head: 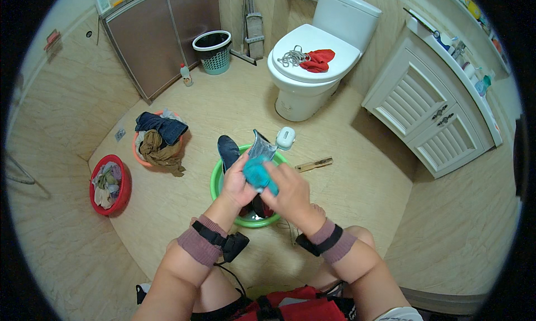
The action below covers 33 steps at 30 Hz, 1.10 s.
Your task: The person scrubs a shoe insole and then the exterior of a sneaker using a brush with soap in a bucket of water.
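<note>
My left hand (235, 185) and my right hand (291, 193) are together over a green plastic basin (256, 223), both on a bunched teal cloth (255, 173). The right fingers and part of the cloth are blurred. A dark blue shoe (228, 151) leans on the basin's far left rim. Just beyond the cloth, a grey-blue item with a dark edge (263, 145) sticks up; its lower part is hidden, so I cannot tell what it is. Below my hands, a dark and red item (261, 207) lies in the basin, where some liquid glints.
Beyond the basin are a white oval soap box (286, 137) and a wooden-handled brush (314, 164). To the left stand an orange basin (135, 148) and a red basin (124, 195) of clothes. Ahead is a toilet (307, 76); a white cabinet (427, 90) stands right.
</note>
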{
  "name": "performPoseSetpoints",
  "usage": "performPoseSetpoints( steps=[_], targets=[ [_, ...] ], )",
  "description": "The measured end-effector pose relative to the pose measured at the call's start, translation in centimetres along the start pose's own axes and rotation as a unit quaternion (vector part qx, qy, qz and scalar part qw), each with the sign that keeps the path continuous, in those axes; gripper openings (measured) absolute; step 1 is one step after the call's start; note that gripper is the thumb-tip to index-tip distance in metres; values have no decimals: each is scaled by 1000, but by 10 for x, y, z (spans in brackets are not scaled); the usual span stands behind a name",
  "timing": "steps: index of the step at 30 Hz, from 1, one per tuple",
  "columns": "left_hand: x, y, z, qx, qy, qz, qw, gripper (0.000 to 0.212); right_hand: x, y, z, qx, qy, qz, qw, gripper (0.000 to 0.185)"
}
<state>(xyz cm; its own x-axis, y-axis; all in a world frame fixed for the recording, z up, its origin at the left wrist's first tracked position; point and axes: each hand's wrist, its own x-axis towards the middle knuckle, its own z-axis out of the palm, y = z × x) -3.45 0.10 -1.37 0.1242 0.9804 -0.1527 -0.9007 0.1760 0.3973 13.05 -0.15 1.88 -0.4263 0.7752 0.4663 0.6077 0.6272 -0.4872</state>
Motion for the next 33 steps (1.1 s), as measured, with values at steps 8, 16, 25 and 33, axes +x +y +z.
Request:
performPoseSetpoints(
  steps=[8,16,25,33],
  targets=[
    [6,-10,9,-14,7,8,1000,41,25,45,-12,-76,54,80,992,57],
    [4,-13,7,24,24,29,999,42,21,33,-6,-41,35,47,997,51],
    [1,2,7,-4,-43,-59,997,42,17,33,-11,-14,3,20,1000,54],
    [6,7,-8,-15,-23,-84,996,59,9,12,-16,53,-54,-120,990,58]
  ],
)
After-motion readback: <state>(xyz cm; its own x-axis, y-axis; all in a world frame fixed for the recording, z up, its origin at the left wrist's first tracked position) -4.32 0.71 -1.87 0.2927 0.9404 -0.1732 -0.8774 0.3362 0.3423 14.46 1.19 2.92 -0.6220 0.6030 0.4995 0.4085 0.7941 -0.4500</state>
